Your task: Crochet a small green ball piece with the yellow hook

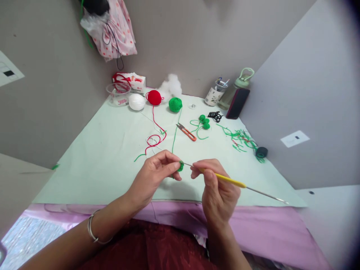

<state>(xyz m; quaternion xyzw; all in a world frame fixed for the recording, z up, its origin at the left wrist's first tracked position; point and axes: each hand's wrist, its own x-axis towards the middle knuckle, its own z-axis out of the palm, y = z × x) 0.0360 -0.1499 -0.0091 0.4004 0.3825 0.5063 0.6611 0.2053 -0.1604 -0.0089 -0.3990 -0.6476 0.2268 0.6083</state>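
1. The left hand (153, 174) pinches a small green crochet piece (180, 166) between thumb and forefinger, its fingers closed tight on it, above the near edge of the worktop (98, 165).
2. The right hand (218, 189) has its fingers closed around a yellow-handled crochet hook (230, 181); the metal tip meets the green piece, and the long shaft points off to the right.
3. A green strand runs from the piece up the worktop to a green yarn ball (175, 104) near the back wall.
4. Beside that ball sit a red yarn ball (154, 97) and a white yarn ball (136, 102), with a loose red strand curling toward the hands.
5. Orange-handled snips (186, 132) lie just beyond the hands, between them and the balls.
6. Three small finished green balls (204, 122) rest to the right of the snips, and green yarn scraps (240, 139) are scattered further right.
7. A clear cup (118, 93), stuffing fluff (171, 86), a jar (214, 93) and a bottle (239, 88) line the back edge.
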